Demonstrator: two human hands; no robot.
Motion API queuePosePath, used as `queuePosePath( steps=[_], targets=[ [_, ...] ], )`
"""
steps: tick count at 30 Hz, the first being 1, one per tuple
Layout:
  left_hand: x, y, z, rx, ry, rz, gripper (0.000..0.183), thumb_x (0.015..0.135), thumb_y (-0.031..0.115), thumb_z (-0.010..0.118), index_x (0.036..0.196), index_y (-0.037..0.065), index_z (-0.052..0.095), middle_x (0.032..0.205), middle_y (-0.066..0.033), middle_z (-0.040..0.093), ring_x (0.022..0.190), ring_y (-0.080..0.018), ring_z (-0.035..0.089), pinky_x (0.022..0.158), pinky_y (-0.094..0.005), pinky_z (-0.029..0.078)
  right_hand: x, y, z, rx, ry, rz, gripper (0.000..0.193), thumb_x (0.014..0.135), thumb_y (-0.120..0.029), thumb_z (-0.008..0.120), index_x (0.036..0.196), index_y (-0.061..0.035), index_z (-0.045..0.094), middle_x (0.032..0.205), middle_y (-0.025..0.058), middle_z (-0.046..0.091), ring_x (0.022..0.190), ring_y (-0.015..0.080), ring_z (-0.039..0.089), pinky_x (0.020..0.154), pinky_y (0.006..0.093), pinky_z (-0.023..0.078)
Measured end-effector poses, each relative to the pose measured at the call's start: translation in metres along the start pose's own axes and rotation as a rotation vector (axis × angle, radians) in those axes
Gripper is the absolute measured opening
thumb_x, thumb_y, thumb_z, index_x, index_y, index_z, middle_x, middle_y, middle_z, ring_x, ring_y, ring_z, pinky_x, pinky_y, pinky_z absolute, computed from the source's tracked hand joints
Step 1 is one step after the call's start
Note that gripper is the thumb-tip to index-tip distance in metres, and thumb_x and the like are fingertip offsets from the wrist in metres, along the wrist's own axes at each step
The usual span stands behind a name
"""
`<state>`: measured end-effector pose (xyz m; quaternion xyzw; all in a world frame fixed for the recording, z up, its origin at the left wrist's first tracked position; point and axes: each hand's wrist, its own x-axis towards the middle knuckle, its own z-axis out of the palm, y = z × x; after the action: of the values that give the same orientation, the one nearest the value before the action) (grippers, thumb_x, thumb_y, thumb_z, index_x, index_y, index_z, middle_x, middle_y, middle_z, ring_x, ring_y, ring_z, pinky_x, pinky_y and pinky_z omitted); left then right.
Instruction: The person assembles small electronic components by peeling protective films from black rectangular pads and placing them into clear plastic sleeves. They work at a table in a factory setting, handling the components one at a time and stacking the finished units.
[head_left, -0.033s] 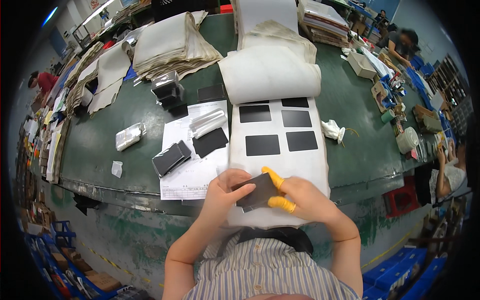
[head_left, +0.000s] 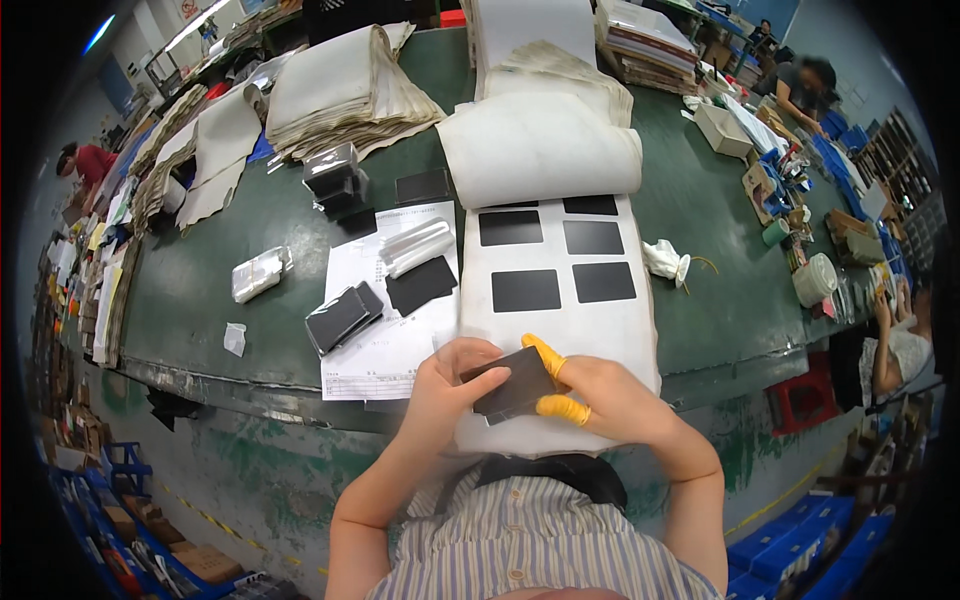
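Note:
My left hand (head_left: 452, 378) is closed on a small stack of black cards (head_left: 522, 382), its thumb lying across the top face. My right hand (head_left: 598, 392), with yellow finger covers on the thumb and a finger, grips the same stack by its right side. Both hands are above the near end of a long white sheet (head_left: 620, 350). Further up that sheet, several black cards (head_left: 525, 291) lie flat in two columns. To the left, another stack of black cards (head_left: 343, 318) and some loose black cards (head_left: 421, 286) rest on a printed paper form (head_left: 370, 365).
A clear plastic wrapper (head_left: 418, 247) lies on the form. Wrapped black blocks (head_left: 333, 178), a plastic-wrapped packet (head_left: 261, 274) and a crumpled white cloth (head_left: 665, 260) sit on the green table (head_left: 720, 300). Large paper sheets (head_left: 335, 90) are piled behind. Co-workers sit at the right.

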<state>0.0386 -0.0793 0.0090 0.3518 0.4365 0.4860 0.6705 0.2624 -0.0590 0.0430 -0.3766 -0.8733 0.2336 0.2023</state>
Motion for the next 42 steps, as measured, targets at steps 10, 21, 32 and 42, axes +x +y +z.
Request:
queuePosePath(
  steps=[10,21,32,42],
  targets=[
    [0.008,-0.009,-0.002,0.487,0.041,0.353,0.014,0.091,0.012,0.06,0.096,0.0,0.061,0.097,-0.0065,0.063,0.092,-0.0119,0.058,0.086,-0.0272,0.043,0.06,0.053,-0.007,-0.326,0.058,0.066,0.069,0.067,-0.022,0.078,0.127,-0.0009,0.049,0.109,0.0136,0.056,0.102,0.0275,0.05,0.086,0.0353,0.044],
    [0.014,0.001,-0.018,-0.237,0.032,0.051,0.02,0.095,0.017,0.051,0.109,0.003,0.051,0.08,-0.0038,0.056,0.079,-0.0176,0.059,0.071,-0.0335,0.05,0.062,0.056,-0.01,-0.39,-0.024,-0.042,0.042,0.072,-0.025,0.075,0.104,-0.0008,0.063,0.083,0.0109,0.061,0.082,0.0269,0.057,0.073,0.0367,0.048],
    [0.01,-0.006,-0.018,-0.289,-0.056,0.018,0.011,0.093,0.014,0.055,0.098,0.004,0.057,0.079,-0.0034,0.061,0.074,-0.0166,0.062,0.071,-0.0306,0.052,0.063,0.065,0.013,0.296,0.454,0.159,0.019,0.091,-0.019,0.061,0.094,-0.0012,0.057,0.068,0.0087,0.06,0.058,0.017,0.061,0.051,0.0267,0.046],
    [0.006,-0.005,-0.007,0.001,-0.022,0.094,0.021,0.078,-0.005,0.069,0.092,0.005,0.057,0.081,-0.0078,0.066,0.082,-0.0171,0.067,0.074,-0.0267,0.053,0.026,0.01,-0.007,0.704,0.641,0.001,0.024,0.093,-0.019,0.059,0.104,0.0014,0.056,0.073,0.0037,0.062,0.051,0.0067,0.056,0.046,0.0191,0.043]
  ],
)
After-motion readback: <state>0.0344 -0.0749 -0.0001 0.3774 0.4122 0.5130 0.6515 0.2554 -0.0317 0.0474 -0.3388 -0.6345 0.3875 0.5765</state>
